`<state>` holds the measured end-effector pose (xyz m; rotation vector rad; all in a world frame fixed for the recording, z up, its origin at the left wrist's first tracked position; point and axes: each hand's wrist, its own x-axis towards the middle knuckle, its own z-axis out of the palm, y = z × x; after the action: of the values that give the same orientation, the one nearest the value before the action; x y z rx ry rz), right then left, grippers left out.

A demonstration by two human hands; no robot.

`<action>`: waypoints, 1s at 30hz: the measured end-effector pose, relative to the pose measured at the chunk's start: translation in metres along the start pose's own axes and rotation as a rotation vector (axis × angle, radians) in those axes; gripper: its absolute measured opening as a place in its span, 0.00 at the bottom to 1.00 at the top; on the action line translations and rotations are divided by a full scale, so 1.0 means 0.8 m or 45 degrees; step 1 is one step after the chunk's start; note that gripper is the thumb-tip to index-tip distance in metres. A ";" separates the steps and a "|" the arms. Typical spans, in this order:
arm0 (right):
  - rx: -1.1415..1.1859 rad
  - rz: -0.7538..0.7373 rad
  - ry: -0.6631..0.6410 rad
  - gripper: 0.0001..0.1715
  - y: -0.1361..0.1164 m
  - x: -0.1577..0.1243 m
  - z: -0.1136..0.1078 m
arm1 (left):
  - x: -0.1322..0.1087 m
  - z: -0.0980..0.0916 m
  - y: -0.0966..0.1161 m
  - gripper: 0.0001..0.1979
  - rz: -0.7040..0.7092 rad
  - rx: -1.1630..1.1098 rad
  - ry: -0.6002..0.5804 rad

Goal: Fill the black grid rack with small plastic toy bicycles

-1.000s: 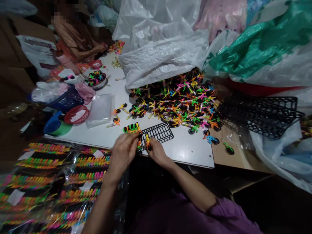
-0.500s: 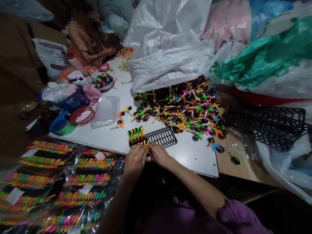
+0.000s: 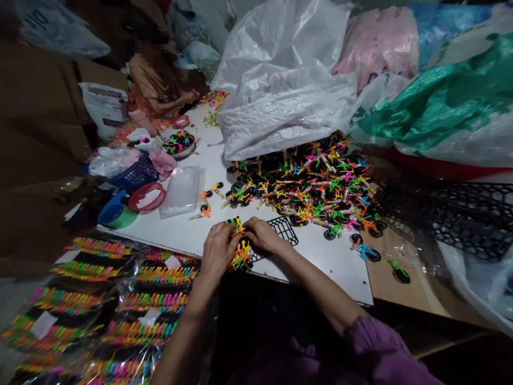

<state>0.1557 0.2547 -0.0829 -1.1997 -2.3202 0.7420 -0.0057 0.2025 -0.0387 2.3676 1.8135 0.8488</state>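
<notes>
At the table's near edge lies a black plastic grid tray (image 3: 285, 229), its left part filled with rows of small toy bicycles (image 3: 241, 254) in orange, yellow and green. My left hand (image 3: 218, 247) is closed over the left side of these rows, thumb and fingers pressed against the bicycles. From the right, my right hand (image 3: 262, 235) curls its fingers onto the upper part of the same rows, close to my left fingertips. Exactly which bicycle each hand grips is partly hidden by the fingers. Beyond the tray spreads a heap of loose toy bicycles (image 3: 304, 195).
Packed rows in clear bags (image 3: 160, 275) lie at lower left. A plastic sleeve stack (image 3: 182, 190), red basket (image 3: 147, 198) and blue basket (image 3: 138, 174) stand left. A white sack (image 3: 288, 115) backs the heap; black grids (image 3: 473, 214) lie right. A co-worker (image 3: 156, 88) sits far left.
My hands have shifted from the tray's near edge up onto the rows of bicycles. The filled end of the tray now sits closer to me, and the whole view has swung slightly.
</notes>
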 end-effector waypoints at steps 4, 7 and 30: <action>-0.040 -0.084 -0.118 0.10 0.005 0.011 0.016 | 0.001 0.019 -0.002 0.10 -0.076 -0.054 0.039; -0.063 -0.124 -0.107 0.10 0.010 0.008 0.019 | -0.004 0.022 0.000 0.09 -0.073 -0.105 0.065; -0.852 0.061 -0.018 0.13 0.032 0.063 -0.048 | -0.007 0.017 -0.004 0.11 0.269 0.000 0.026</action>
<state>0.1667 0.3195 -0.0633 -1.5112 -2.6491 -0.0432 -0.0032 0.2022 -0.0536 2.5932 1.5893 0.8944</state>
